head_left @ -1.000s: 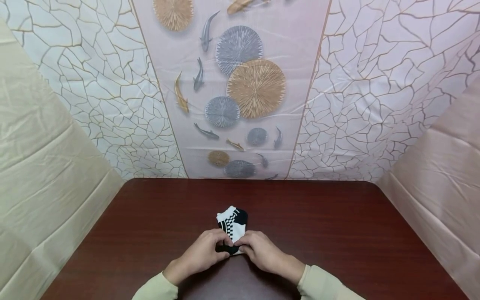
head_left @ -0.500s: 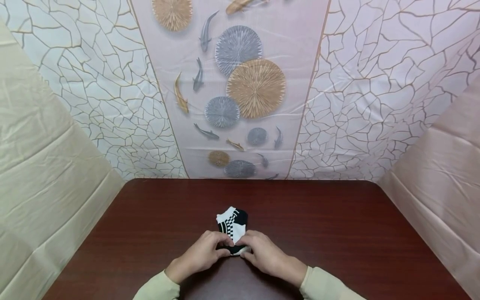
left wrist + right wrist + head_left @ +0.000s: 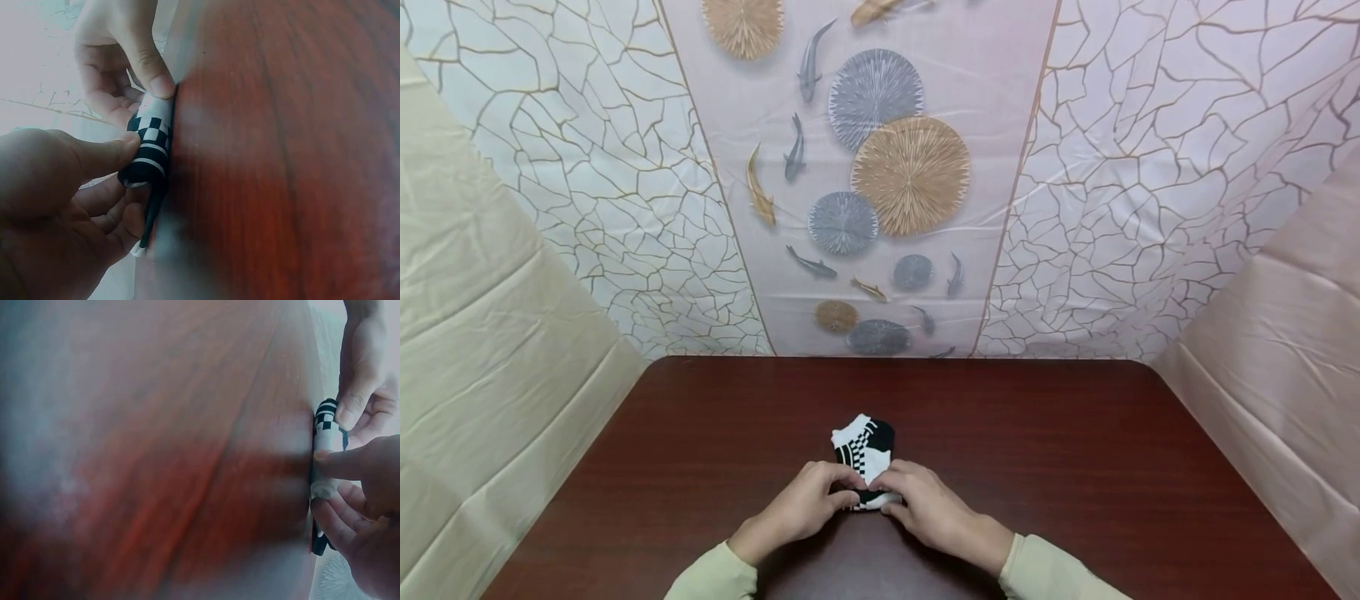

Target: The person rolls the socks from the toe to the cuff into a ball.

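Note:
A short black-and-white ankle sock (image 3: 877, 462) with a checkered band lies flat at the middle of the table, its white cuff pointing away from me. Its near end is curled into a roll; I cannot tell whether a second sock lies underneath. My left hand (image 3: 808, 502) pinches the left end of the roll, thumb on the near side, fingers over the top. From the other side my right hand (image 3: 928, 510) pinches the right end the same way. In the left wrist view the rolled part (image 3: 151, 134) shows checks and stripes, with a flat layer below it.
The dark red-brown wooden table (image 3: 1060, 450) has rounded far corners. Behind it hangs a patterned cloth (image 3: 917, 275) with fish and round leaf shapes. Beige cloth (image 3: 497, 350) slopes down along the left side, and similar cloth (image 3: 1270, 367) along the right.
The near end of the sock has turned over further into the roll, so white and checkered parts now face me. Both hands stay at nearly the same place, thumbs shifting slightly.

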Motion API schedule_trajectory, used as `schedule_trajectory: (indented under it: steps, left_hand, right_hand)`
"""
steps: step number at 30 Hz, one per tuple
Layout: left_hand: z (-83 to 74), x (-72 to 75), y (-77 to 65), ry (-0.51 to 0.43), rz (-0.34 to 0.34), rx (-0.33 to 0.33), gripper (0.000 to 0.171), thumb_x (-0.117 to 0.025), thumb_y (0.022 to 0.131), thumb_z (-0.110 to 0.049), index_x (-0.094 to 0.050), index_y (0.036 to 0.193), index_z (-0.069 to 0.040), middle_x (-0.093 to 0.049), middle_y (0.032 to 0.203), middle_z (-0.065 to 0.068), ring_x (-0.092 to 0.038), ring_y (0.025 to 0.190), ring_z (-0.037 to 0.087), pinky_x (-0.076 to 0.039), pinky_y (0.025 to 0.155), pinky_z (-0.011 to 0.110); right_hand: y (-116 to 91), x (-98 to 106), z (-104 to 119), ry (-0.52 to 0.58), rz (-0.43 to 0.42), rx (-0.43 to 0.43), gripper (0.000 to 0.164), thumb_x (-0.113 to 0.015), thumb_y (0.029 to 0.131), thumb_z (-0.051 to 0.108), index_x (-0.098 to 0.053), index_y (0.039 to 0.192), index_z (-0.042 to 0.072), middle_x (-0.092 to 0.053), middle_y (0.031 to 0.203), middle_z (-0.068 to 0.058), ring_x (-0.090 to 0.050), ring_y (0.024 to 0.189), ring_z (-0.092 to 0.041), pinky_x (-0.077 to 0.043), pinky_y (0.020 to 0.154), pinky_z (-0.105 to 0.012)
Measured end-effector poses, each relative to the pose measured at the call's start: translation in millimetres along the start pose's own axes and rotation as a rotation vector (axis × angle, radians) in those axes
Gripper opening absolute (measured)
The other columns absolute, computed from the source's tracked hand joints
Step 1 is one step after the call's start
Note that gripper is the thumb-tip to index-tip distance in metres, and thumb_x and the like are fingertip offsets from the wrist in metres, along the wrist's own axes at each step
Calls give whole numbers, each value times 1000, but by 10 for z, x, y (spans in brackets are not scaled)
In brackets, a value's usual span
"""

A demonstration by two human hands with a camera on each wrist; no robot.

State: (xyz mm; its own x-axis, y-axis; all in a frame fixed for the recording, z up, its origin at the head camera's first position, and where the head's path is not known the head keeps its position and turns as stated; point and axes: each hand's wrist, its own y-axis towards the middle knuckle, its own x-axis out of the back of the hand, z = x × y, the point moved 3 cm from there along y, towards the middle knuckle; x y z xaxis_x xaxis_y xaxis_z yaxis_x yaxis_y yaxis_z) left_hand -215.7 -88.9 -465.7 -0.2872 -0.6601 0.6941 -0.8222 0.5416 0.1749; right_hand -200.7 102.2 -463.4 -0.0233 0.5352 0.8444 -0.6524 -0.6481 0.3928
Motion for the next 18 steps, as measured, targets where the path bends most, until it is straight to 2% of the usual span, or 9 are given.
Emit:
schedule_trajectory:
  steps: [7,13,18]
  left_hand:
    - [-4,-23,-39,17,-50,-24,12,-78,86,-5,-76,96,-9,-68,90,-2,-60,81,7,-52,73,27]
    - [-27,-33,-49,76,-104,-104,22,-84,78,-4,-73,95,-12,-60,87,-3,-56,80,12,-48,72,25]
    - [-22,-56,-45,126,-98,-137,24,-84,77,-4,-72,97,-11,-59,88,-6,-56,82,11,-48,74,25]
  right_hand:
    - [33,7,-19,69,16,-6,22,-78,85,3,-75,105,10,-69,104,0,-64,98,-9,-52,84,-26]
    - [87,26,-27,101,50,-37,20,-76,86,2,-78,104,9,-71,102,-3,-65,97,-11,-53,83,-26]
    - [104,37,-42,120,74,-68,18,-75,87,4,-78,104,9,-71,100,-2,-65,95,-10,-53,82,-26]
